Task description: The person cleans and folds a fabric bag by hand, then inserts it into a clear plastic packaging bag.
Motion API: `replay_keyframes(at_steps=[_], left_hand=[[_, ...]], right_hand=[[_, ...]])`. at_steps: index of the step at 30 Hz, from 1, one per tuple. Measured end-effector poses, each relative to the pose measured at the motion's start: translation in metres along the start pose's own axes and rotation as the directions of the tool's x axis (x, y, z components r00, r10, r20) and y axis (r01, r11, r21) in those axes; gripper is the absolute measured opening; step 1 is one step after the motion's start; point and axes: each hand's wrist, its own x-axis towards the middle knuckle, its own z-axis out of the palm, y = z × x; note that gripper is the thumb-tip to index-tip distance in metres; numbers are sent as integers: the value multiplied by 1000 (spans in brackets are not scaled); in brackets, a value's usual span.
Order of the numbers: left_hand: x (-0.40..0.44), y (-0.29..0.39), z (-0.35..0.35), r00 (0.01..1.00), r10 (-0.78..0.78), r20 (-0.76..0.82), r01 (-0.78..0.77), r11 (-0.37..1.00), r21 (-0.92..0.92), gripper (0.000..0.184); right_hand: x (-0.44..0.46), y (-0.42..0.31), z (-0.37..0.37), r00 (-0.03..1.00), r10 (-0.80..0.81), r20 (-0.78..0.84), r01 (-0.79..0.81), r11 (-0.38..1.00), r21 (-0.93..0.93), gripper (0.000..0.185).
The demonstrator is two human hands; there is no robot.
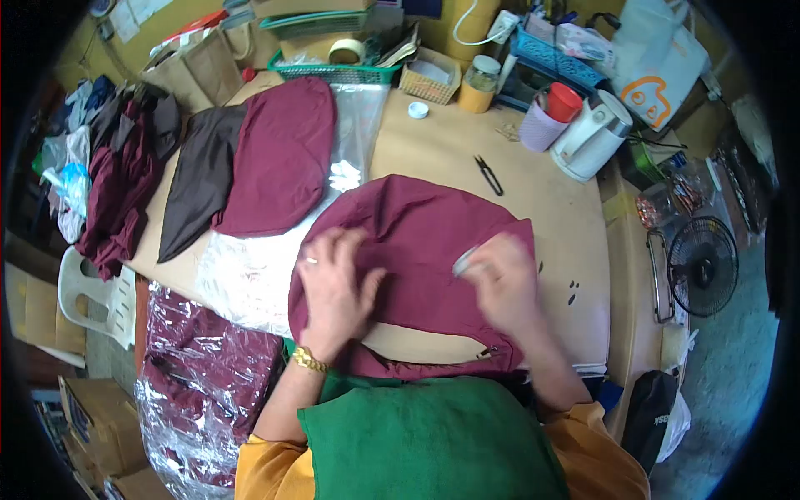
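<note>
Surface (571, 225): tan top; much of it hidden under cloth and goods; near edge partly behind the green garment (425, 437), which the bottom of the frame cuts off.
Maroon cloth (417, 275): lies on the surface in front of the person, under both hands; tan shows through a gap near its close edge; lowest strip partly behind the garment.
Wrapped bundle (200, 375): maroon inside clear film, left of the person; glare and folds hide the contents.
Second maroon piece (283, 158): flat, far left of the first; dark cloth (196, 179) adjoins it, joined or merely overlapped, cannot tell.
Left hand (333, 283): over the cloth's left part; fingers spread, thumb apart; blurred, contact uncertain.
Right hand (504, 283): over the cloth's right part; fingers curled, pinching a small pale object; motion blur.
Snips (489, 176): dark, beyond the cloth, apart from it.
Bracelet (310, 360): gold-coloured, left wrist.
Pale object (464, 262): tip only visible, rest behind fingers; kind not identifiable.
</note>
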Motion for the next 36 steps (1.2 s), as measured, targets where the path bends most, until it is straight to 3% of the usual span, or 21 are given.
replay_keyframes(at_steps=[1, 2, 5, 6, 8, 9, 11, 13, 15, 16, 17, 18, 20, 21, 22, 23, 24, 25, 27, 32, 36], left_hand=[[15, -1, -7, 994, -29, -103, 29, 1000, -6, 75], [30, -4, -9, 979, 56, -196, -41, 996, 78, 80], [71, -18, 7, 988, 92, -120, -79, 991, 109, 59], [82, -30, 16, 986, 104, -132, -89, 989, 114, 59], [97, -55, 32, 999, 42, -6, -42, 989, -139, 31], [100, -60, 34, 999, 50, -7, -50, 989, -138, 31], [102, -73, 37, 979, -165, -117, 95, 885, -455, 21], [106, -90, 26, 981, -196, -13, 153, 805, -573, 26], [108, -84, 7, 964, -251, 94, 264, 828, -494, 21], [105, -76, -2, 963, -252, 94, 265, 830, -491, 21], [100, -55, -13, 963, -42, -267, 0, 988, -157, 17], [94, -35, -23, 823, 276, -497, -158, 951, 267, 13], [60, -4, -25, 947, 209, -244, -238, 966, -96, 8], [37, 5, -17, 980, 196, -35, -199, 969, -144, 8], [13, 8, -6, 959, 180, 220, -174, 984, -46, 19], [-9, 11, 11, 940, 269, 211, -287, 956, 56, 32], [-26, 14, 20, 939, 155, 306, -205, 969, 140, 47], [-36, 11, 28, 936, 95, 340, -165, 969, 183, 51], [-49, 3, 43, 942, 97, 322, -176, 958, 225, 52], [-51, 2, 44, 944, 61, 324, -130, 971, 198, 52], [-48, 4, 44, 945, 41, 323, -116, 969, 217, 53]], right_hand=[[7, 4, -19, 977, 143, -160, -153, 987, -52, 4], [8, 22, -30, 974, 143, -175, -155, 986, -58, 4], [6, 62, -40, 928, 335, -161, -333, 942, 40, 7], [8, 63, -42, 906, 416, -77, -411, 909, 72, 4], [5, 73, -40, 871, 492, 3, -490, 866, 99, 2], [5, 82, -37, 834, 551, 34, -549, 820, 163, 2], [9, 93, -43, 793, 606, 71, -604, 765, 223, 2], [17, 96, -56, 779, 622, 82, -598, 697, 395, 3], [20, 97, -57, 772, 628, 92, -587, 652, 480, 4], [21, 97, -55, 797, 602, 51, -561, 706, 432, 4], [22, 96, -52, 820, 572, 12, -533, 756, 379, 4], [24, 83, -49, 820, 572, 15, -534, 755, 380, 4], [21, 44, -38, 920, 337, -201, -279, 922, 270, 4], [14, 38, -31, 910, 411, -45, -383, 879, 282, 5], [9, 28, -14, 920, 388, 48, -380, 859, 344, 4], [5, 1, -9, 902, 387, 193, -430, 844, 320, 5], [-1, -1, 6, 956, 199, 215, -247, 942, 226, 4], [-8, -4, 18, 958, 120, 261, -153, 982, 111, 6], [-21, 1, 45, 947, 5, 322, -40, 994, 104, 8], [-49, 13, 87, 953, -142, 266, 137, 990, 38, 5], [-50, 12, 74, 930, -61, 363, 62, 998, 7, 5]])
